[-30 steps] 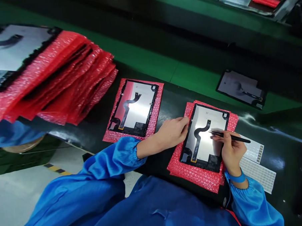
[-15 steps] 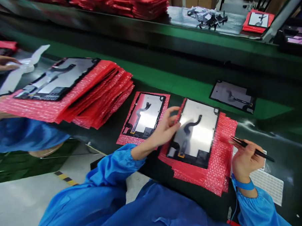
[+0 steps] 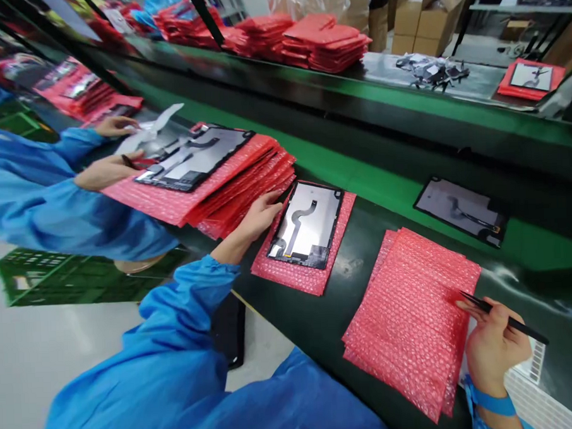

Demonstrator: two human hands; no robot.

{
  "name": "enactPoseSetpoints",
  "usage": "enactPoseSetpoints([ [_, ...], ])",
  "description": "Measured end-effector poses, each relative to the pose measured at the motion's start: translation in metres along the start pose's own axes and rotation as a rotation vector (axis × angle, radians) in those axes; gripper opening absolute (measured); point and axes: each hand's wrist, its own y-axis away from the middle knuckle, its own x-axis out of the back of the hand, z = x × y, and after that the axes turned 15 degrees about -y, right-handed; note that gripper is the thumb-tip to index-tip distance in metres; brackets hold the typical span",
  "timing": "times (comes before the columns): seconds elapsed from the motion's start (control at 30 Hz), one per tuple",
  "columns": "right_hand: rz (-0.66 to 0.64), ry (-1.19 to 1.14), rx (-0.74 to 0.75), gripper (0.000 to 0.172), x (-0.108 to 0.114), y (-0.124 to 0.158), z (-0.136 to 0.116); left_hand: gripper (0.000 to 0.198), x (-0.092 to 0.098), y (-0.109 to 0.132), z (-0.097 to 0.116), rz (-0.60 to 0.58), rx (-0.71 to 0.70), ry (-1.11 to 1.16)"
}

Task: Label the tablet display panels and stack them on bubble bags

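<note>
My left hand (image 3: 260, 215) reaches left, fingers stretched out, tips against the left edge of a display panel (image 3: 310, 223) with a black flex cable. The panel lies flat on a red bubble-wrap sheet (image 3: 293, 274). My right hand (image 3: 495, 351) is closed on black tweezers (image 3: 509, 322). Their tips touch the right edge of a bare stack of red bubble-wrap sheets (image 3: 408, 316) in front of me. Both sleeves are blue.
A tall fanned stack of red sheets (image 3: 228, 185) with a panel (image 3: 193, 158) on top lies left, worked by a co-worker's hands (image 3: 106, 172). Another panel (image 3: 461, 210) rests on the green belt (image 3: 360, 173). A white label sheet (image 3: 543, 409) lies beside my right hand. Red stacks (image 3: 326, 42) fill the far bench.
The panel left the right-hand red stack, which now lies bare. My left hand moved left to the panel on the left sheet. My right hand with the tweezers pulled back to the right.
</note>
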Motion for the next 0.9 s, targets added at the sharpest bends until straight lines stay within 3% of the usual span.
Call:
enactPoseSetpoints([
  [0.1,0.009,-0.009,-0.033,0.04,-0.004,0.002,-0.002,0.057,0.007,-0.006,0.02,0.152,-0.04,-0.087],
  [0.17,0.002,-0.01,-0.064,0.04,-0.005,0.004,-0.003,0.046,-0.005,-0.01,0.05,0.177,-0.13,-0.165],
  [0.2,0.0,-0.009,-0.075,0.04,-0.006,0.005,-0.003,0.039,-0.018,-0.011,0.07,0.137,-0.182,-0.198],
  [0.27,-0.002,-0.008,-0.088,0.04,-0.005,0.005,-0.001,0.032,-0.059,-0.015,0.116,-0.034,-0.271,-0.231],
  [0.33,0.001,-0.01,-0.091,0.041,-0.003,0.006,0.001,0.028,-0.112,-0.02,0.167,-0.176,-0.324,-0.228],
  [0.43,0.0,0.001,-0.094,0.042,0.0,0.006,0.003,0.039,-0.184,-0.032,0.235,-0.326,-0.326,-0.264],
  [0.53,0.005,0.016,-0.095,0.043,-0.003,0.006,0.002,0.054,-0.22,-0.047,0.276,-0.4,-0.284,-0.295],
  [0.6,0.001,0.013,-0.099,0.044,-0.006,0.005,0.0,0.059,-0.225,-0.054,0.286,-0.435,-0.267,-0.28],
  [0.73,0.004,-0.011,-0.098,0.046,-0.012,0.003,-0.006,0.053,-0.217,-0.052,0.283,-0.472,-0.272,-0.125],
  [0.9,0.052,-0.105,-0.047,0.044,-0.009,-0.01,-0.026,0.038,-0.187,-0.043,0.271,-0.356,-0.353,0.207],
])
